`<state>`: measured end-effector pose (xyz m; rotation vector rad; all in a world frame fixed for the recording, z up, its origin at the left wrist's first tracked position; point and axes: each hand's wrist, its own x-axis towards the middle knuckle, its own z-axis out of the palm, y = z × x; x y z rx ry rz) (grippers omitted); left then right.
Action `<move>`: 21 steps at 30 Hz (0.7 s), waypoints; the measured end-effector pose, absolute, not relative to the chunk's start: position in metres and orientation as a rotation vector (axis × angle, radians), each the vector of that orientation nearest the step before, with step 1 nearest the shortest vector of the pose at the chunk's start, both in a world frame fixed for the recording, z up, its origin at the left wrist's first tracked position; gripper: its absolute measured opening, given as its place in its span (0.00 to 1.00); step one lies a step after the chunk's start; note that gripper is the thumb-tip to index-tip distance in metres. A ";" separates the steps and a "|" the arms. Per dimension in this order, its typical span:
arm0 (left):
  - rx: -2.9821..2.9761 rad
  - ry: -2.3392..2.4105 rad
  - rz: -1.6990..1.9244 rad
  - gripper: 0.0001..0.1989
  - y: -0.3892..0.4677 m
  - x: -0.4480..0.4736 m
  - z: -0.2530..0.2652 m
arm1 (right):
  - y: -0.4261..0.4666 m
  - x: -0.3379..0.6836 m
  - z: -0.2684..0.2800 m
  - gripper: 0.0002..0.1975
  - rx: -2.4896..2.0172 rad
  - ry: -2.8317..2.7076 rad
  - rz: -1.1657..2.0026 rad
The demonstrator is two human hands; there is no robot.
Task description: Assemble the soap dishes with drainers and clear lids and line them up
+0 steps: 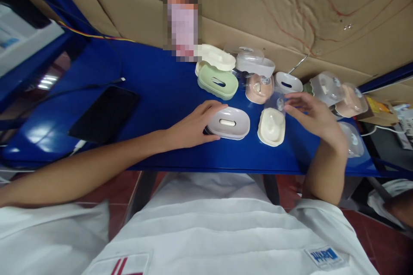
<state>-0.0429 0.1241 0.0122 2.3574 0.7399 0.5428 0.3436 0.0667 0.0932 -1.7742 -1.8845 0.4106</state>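
Observation:
A pale lilac oval soap dish (237, 125) with a slot in its middle lies on the table before me. My left hand (206, 123) grips its left end, thumb at the near side and fingers at the far side. To its right stands a cream soap dish (271, 126). My right hand (306, 114) hovers past that dish with fingers apart, close to a clear plastic lid (278, 102); whether the fingertips touch it I cannot tell. Behind are a green slotted dish (218, 80), a peach box (258, 89) and a white slotted dish (288, 82).
A black phone (103, 114) and cables lie on the blue table (155, 90) at left. Cream trays (215, 56), lidded boxes (325, 88) and a clear lid (353, 139) stand around. Cardboard (226, 4) walls the back. Part of another person's arm (398, 206) shows at right.

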 end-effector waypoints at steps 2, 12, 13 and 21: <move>2.364 0.739 0.537 0.46 0.124 -0.043 0.012 | 0.071 0.331 0.080 0.26 -1.840 -1.949 0.268; 2.352 0.751 0.552 0.50 0.124 -0.042 0.015 | 0.090 0.320 0.057 0.19 -1.928 -1.914 -0.059; 2.333 0.752 0.553 0.52 0.125 -0.042 0.014 | 0.088 0.318 0.060 0.19 -1.891 -1.898 -0.050; 2.167 0.602 0.762 0.69 0.141 -0.043 -0.008 | 0.060 0.270 0.063 0.24 -1.185 -2.346 0.227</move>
